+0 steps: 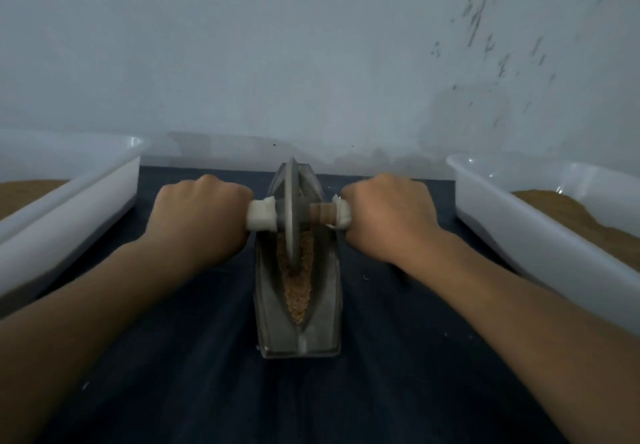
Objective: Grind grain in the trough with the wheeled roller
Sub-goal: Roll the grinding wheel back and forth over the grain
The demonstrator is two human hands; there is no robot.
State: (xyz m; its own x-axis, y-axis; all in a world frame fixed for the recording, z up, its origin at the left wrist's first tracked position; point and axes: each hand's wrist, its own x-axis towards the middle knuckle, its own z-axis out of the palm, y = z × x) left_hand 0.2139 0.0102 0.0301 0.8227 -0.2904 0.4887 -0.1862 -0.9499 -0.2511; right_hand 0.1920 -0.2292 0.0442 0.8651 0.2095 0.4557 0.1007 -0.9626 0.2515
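- A pale, blue-grey wall (311, 45) rose straight behind the far edge of the surface (207, 374) and filled the upper half of the view.
- Dark flecks and streaks (485, 28) were scattered over the wall's right side, with a duller grey patch (467, 111) lower down.
- The surface was dark navy, with a few pale specks.
- The light was dim, cool and even, without hard shadows.

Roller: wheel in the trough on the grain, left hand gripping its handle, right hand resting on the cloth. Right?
No. The head view shows the right hand gripping the roller's other end, not resting on the cloth. The wheel is in the trough on the grain, and the left hand grips its handle.
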